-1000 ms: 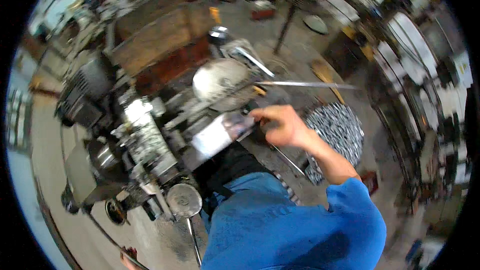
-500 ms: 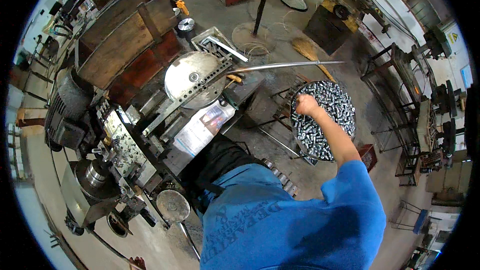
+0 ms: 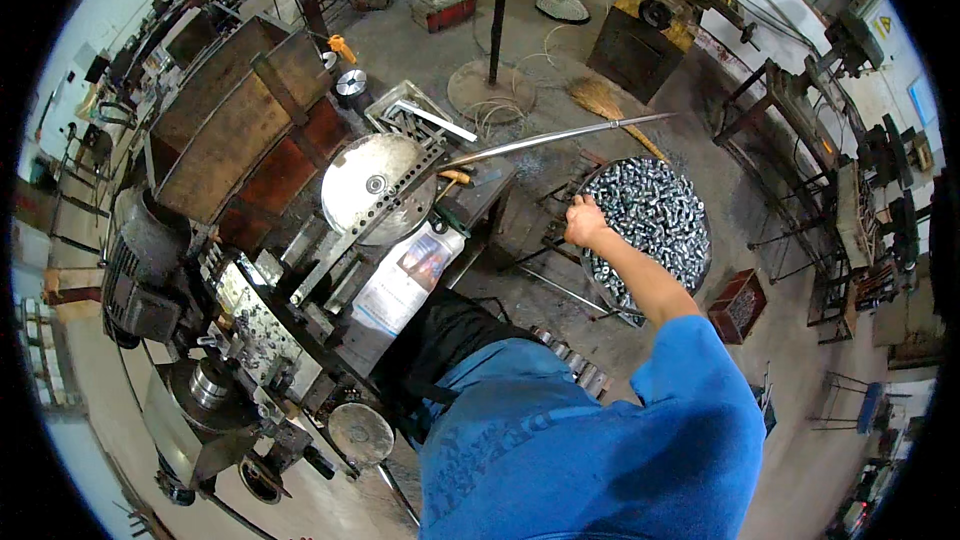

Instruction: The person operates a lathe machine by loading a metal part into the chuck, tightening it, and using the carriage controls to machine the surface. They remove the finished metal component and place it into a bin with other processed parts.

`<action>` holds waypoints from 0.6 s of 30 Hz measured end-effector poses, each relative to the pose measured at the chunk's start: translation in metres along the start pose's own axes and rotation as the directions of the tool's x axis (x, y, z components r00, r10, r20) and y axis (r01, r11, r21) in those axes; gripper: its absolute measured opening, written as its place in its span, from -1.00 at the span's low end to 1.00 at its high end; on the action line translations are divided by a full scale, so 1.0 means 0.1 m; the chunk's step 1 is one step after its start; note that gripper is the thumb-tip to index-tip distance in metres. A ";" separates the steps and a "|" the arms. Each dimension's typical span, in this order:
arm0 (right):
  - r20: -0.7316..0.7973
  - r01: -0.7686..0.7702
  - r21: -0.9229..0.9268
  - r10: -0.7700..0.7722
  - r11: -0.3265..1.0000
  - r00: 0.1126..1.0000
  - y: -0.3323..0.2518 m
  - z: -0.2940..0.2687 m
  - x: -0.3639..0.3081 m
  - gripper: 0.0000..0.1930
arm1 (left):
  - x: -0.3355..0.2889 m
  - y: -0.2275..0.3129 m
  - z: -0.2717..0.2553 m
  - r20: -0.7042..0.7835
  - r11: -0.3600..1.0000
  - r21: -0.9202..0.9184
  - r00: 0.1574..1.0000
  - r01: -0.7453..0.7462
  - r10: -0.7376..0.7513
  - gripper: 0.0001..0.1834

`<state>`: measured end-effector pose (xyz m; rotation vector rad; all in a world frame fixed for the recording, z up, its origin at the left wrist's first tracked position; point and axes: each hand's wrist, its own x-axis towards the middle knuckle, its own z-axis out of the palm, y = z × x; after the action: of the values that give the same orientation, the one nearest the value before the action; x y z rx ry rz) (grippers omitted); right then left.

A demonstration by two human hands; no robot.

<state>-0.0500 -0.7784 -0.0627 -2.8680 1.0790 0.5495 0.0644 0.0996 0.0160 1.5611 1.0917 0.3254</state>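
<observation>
My right hand [image 3: 583,221] is at the left rim of a large round pan [image 3: 708,265] heaped with small shiny metal pieces [image 3: 650,210]. Its fingers are curled closed, and what they hold, if anything, is too small to make out. The right forearm crosses over the near part of the heap. My left hand cannot be made out in the picture. On my left stands a machine with a round metal spindle [image 3: 209,383] and a bed [image 3: 262,325] strewn with metal bits.
Left of the pan are a round metal disc [image 3: 375,184], a perforated bar and a long steel lever [image 3: 560,140] reaching right. A broom [image 3: 598,100] lies beyond the pan, near a fan stand [image 3: 497,30]. A red bin [image 3: 738,308] sits right of the pan.
My right hand has moved from over the metal pieces left and slightly nearer, to the pan's rim. Fingers seen at the lower left edge have dropped out of view. The view has shifted slightly.
</observation>
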 end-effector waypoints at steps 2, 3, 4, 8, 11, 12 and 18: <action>0.013 0.015 -0.038 -0.014 0.999 1.000 -0.04 -0.01 -0.03 -0.65 | 0.00 0.01 0.02 -0.003 1.000 0.002 1.000 0.000 0.000 -0.68; 0.021 0.053 -0.071 -0.052 0.996 0.998 -0.05 0.00 -0.03 -0.67 | 0.01 0.02 0.03 -0.006 1.000 0.000 1.000 -0.001 0.001 -0.68; 0.032 0.089 -0.107 -0.087 0.990 0.996 -0.04 0.02 -0.03 -0.68 | 0.01 0.02 0.02 -0.004 1.000 0.002 1.000 0.003 -0.003 -0.68; 0.113 0.054 -0.060 -0.047 0.997 0.992 0.10 0.05 0.21 -0.64 | 0.00 0.01 0.04 -0.007 1.000 0.010 1.000 0.004 -0.004 -0.68; 0.107 -0.009 -0.067 0.017 0.998 0.994 0.00 -0.17 0.06 -0.61 | -0.02 -0.01 -0.01 -0.020 1.000 0.001 1.000 0.013 -0.013 -0.68; 0.094 -0.034 -0.087 0.042 0.996 0.995 -0.04 -0.27 0.00 -0.60 | -0.02 0.00 -0.01 -0.023 1.000 -0.007 1.000 0.013 -0.014 -0.68; 0.224 0.123 -0.132 -0.091 0.984 0.970 0.07 -0.25 0.08 -0.62 | -0.02 -0.03 -0.03 -0.028 1.000 -0.013 0.999 0.024 -0.024 -0.68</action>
<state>-0.0411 -0.7921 -0.0413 -2.8756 0.8795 0.9447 0.0603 0.0995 0.0151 1.5355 1.1276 0.3386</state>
